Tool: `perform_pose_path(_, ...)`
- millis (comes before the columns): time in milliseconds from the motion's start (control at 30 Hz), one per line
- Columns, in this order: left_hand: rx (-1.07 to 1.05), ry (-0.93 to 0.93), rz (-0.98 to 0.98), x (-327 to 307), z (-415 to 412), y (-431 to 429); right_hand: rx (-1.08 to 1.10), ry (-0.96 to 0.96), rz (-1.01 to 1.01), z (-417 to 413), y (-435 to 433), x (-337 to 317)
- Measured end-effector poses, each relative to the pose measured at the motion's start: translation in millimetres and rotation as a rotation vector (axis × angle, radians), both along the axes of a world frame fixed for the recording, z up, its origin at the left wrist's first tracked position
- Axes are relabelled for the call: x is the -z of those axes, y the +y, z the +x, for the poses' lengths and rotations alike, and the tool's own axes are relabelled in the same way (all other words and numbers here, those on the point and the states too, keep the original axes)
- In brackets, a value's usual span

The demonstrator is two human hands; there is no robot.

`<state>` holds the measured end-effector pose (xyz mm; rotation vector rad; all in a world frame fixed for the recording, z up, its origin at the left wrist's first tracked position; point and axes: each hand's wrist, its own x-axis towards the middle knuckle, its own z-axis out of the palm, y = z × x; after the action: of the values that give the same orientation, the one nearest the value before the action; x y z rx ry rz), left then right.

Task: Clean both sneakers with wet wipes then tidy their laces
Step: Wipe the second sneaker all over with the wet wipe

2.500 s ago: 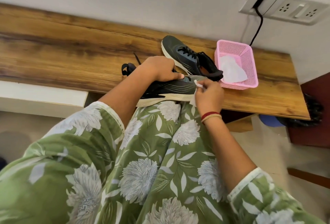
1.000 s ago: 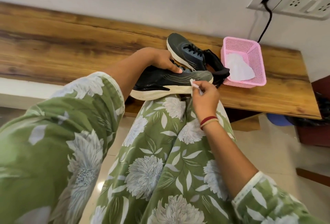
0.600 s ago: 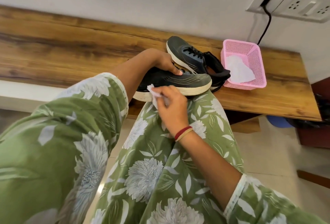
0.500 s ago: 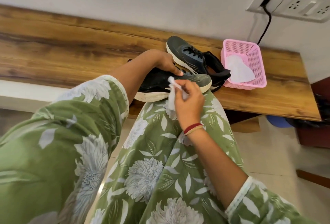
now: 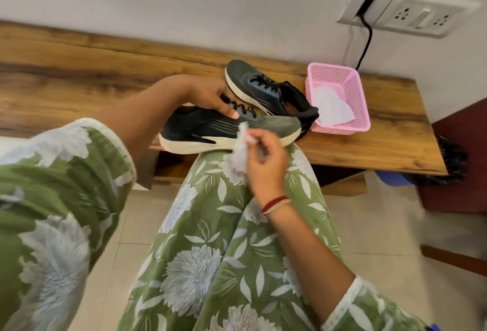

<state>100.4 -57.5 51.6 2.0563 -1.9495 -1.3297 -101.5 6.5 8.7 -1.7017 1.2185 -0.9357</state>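
A dark sneaker (image 5: 210,130) with a white sole rests on my knee at the wooden bench's front edge, toe to the right. My left hand (image 5: 210,96) grips it from above at the laces. My right hand (image 5: 266,156) pinches a crumpled white wet wipe (image 5: 241,146) against the middle of the sole's side. The second dark sneaker (image 5: 263,88) lies on the bench (image 5: 79,77) just behind, its laces loose.
A pink mesh basket (image 5: 350,85) holding white wipes (image 5: 329,109) stands on the bench right of the sneakers. A black cable (image 5: 366,40) drops from a wall socket above it. My green floral clothing fills the foreground over a tiled floor.
My right hand swept the wipe from the toe leftward along the sole to the heel, then back to the middle. The left hand kept its grip on the sneaker.
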Motion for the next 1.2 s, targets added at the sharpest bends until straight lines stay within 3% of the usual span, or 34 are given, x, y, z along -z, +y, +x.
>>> perform_pose_path(67, 0.048, -0.037, -0.039, -1.3, -0.8, 0.4, 0.164, -0.007, 0.024, -22.0, -30.0, -5.5)
perform_pose_path(133, 0.087, -0.08, -0.075, 0.4, -7.3, 0.0, 0.221, 0.145, -0.01, -44.0, -56.9, -7.7)
perform_pose_path(233, 0.112, -0.141, -0.076, 0.5, -18.7, 0.0, 0.129, 0.361, -0.002, -62.2, -77.5, -2.0)
perform_pose_path(333, 0.098, -0.234, -0.088, -0.5, -33.8, 4.7, 0.0, 0.441, -0.006, -61.2, -75.1, 0.6)
perform_pose_path(500, 0.044, -0.567, -0.368, 15.2, -61.0, 27.9, -0.103, 0.601, -0.12, -52.0, -65.3, -5.6)
perform_pose_path(633, -0.059, -0.6, -0.517, 21.4, -72.0, 50.2, -0.267, 0.616, -0.157, -38.9, -48.9, -7.0)
perform_pose_path(833, -0.145, -0.589, -0.609, 27.5, -75.8, 65.6, 0.038, 0.487, -0.236, -50.2, -78.6, -31.3)
perform_pose_path(900, -0.146, -0.585, -0.602, 25.9, -75.7, 64.3, 0.032, 0.341, -0.062, -49.5, -80.3, -31.1)
perform_pose_path(1033, -0.158, -0.559, -0.583, 24.3, -72.5, 61.1, 0.096, -0.308, 0.811, -55.7, -79.4, -32.0)
perform_pose_path(1100, -0.154, -0.565, -0.574, 24.2, -73.7, 60.7, 0.017, -0.355, 0.938, -66.0, -77.6, -34.9)
perform_pose_path(1200, -0.152, -0.581, -0.563, 24.2, -76.7, 61.2, 0.009, -0.293, 0.846, -73.7, -73.6, -37.4)
